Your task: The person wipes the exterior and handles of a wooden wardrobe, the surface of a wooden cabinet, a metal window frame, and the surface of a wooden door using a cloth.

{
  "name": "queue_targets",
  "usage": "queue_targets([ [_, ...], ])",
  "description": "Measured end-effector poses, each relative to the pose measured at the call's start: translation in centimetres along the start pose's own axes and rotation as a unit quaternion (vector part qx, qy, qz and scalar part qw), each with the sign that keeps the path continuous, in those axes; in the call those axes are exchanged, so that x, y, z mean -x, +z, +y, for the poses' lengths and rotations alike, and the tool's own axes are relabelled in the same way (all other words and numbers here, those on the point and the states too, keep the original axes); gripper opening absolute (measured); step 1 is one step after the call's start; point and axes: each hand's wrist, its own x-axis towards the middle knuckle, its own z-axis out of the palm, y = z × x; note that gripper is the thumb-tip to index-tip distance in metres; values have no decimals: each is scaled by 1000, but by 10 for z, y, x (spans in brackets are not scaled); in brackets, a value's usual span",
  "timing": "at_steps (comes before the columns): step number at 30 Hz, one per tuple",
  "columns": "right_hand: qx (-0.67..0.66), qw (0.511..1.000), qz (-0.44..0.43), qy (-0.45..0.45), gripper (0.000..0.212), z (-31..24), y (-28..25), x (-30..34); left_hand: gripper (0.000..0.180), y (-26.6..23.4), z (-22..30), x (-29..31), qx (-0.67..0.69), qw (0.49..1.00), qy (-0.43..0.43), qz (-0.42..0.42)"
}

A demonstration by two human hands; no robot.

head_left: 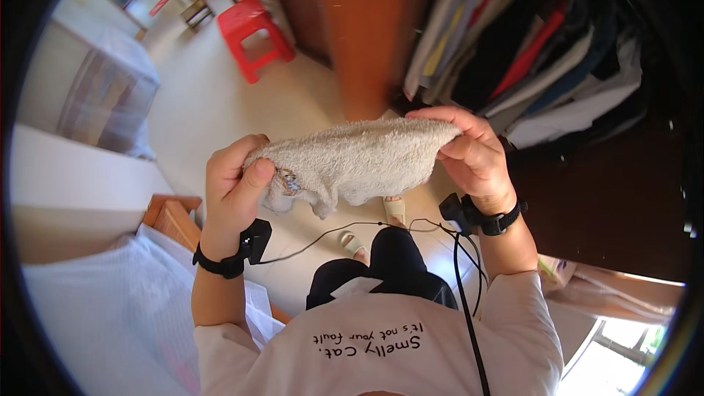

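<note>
- Nearest is the wearer's pale T-shirt (433,308), with dark print across the chest; a black cable (469,323) runs down its right side.
- Beyond it, the left hand (231,180) is closed in a narrow grip on the left end of a cream terry towel (359,158), thumb on the face toward the wearer, beside a small coloured motif.
- The right hand (477,154) pinches the opposite end between thumb and fingers.
- The towel is held up between the hands in front of the body, its long axis running left to right, the right end slightly farther out. Neither hand is nearer: each touches one end. Loose folds droop beside the left thumb.
- Below the towel, pale slippers (394,211) stand on the floor.
- Farther off: hanging garments (535,51) to the right, an orange-brown wooden panel (367,29) ahead, a red plastic stool (253,33) ahead and left.
</note>
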Motion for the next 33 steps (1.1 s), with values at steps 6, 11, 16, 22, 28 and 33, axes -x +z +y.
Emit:
queue_targets([
  [6,46,995,-71,45,43,4,101,-44,34,-90,56,65,31,995,-68,60],
  [11,399,880,-176,-189,70,26,132,-127,23,-126,45,47,-69,974,-101,190],
  [16,526,747,-292,-284,81,65,158,-208,20,-151,16,2,-147,964,-177,131],
  [22,527,753,-376,-123,85,81,173,-279,15,-199,-12,-63,-94,986,-136,31],
  [28,337,888,-299,-92,62,106,151,-326,16,-228,-44,-110,48,994,-97,29],
  [33,599,758,-161,-204,30,132,156,-373,11,-260,-105,-139,-117,975,-162,101],
])
